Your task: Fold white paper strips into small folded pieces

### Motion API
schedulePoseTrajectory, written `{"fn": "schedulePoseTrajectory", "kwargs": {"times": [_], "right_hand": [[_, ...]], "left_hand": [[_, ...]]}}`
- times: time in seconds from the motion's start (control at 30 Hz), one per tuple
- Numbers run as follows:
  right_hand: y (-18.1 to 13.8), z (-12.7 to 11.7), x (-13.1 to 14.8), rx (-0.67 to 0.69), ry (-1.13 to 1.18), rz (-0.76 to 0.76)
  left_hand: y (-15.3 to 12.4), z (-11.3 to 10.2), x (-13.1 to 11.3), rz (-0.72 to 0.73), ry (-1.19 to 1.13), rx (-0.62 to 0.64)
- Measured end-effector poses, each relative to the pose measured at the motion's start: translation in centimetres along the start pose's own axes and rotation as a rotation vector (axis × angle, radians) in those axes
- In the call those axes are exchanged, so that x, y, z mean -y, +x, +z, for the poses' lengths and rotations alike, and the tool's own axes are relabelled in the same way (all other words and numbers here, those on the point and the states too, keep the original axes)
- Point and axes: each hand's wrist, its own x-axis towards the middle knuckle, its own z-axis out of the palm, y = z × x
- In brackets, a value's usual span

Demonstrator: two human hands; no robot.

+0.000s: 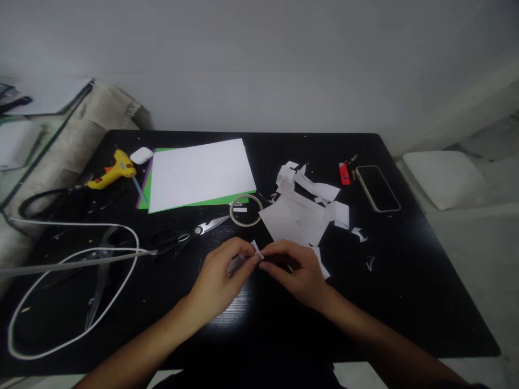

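Above the near middle of the black table, my left hand [227, 270] pinches a small piece of white paper [257, 249] between thumb and fingers. My right hand [298, 269] meets it from the other side, its thumb and index finger closed at the paper's right edge. Part of the paper is hidden behind the left fingers. Just beyond my hands lie white paper scraps [295, 219], some cut and curled. A ring-shaped roll of tape [246, 210] rests beside them, touching the tip of the scissors [198, 230].
A stack of white sheets [198, 173] over green paper [162, 206] lies at the back left. A yellow glue gun [115, 170] and white cable [135, 227] are to the left. On the right are a red lighter [344, 173] and a phone [378, 188].
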Motion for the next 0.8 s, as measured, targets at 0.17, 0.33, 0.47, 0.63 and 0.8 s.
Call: {"fn": "schedulePoseTrajectory", "kwargs": {"times": [0.17,0.33,0.47,0.63,0.8], "right_hand": [[-0.09,0.18,0.34,-0.046,-0.028,0.052],[-0.24,0.21,0.54,-0.069,-0.017,0.030],[-0.24,0.22,0.56,-0.057,0.008,-0.051],[-0.28,0.24,0.42,-0.008,0.118,-0.026],[-0.31,0.15,0.51,0.024,0.167,0.044]], "left_hand": [[-0.19,0.14,0.13,0.057,0.026,0.000],[-0.19,0.21,-0.12,0.080,0.055,-0.029],[-0.15,0.04,-0.58,0.158,0.070,-0.021],[-0.26,-0.25,-0.86,0.243,0.090,-0.026],[-0.22,-0.38,-0.73,0.322,0.155,-0.046]]}}
